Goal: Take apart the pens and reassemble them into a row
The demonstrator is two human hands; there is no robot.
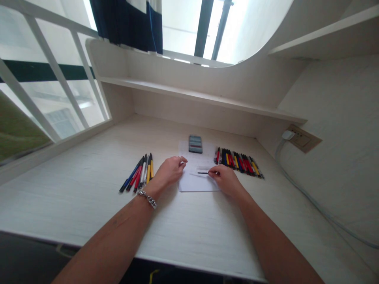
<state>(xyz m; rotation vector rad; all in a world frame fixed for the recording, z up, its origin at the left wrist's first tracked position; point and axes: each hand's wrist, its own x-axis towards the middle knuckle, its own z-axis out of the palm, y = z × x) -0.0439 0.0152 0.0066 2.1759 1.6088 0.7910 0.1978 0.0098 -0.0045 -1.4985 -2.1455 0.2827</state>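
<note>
My right hand (225, 178) pinches one end of a thin dark stick (202, 172), which points left over the white paper (197, 185). A small clear, pale piece (201, 168) shows beside the stick; its outline is faint. Across from it, at the paper's left edge, is my left hand (170, 170), with a ring and a chain bracelet. Its fingers are curled together, and whatever may be between them is hidden. Several blue, red, white and yellow pens (139, 173) with black ends lie just left of this hand. Beyond the right hand lies a row of similar pens (239, 161).
A flat grey-blue striped box or stack (195, 144) sits at the paper's far edge. Behind the white desk (97, 189) runs a low shelf (195, 96). A plug (288, 135) with a pale cable is in the right wall socket. White railings (56, 75) stand at left.
</note>
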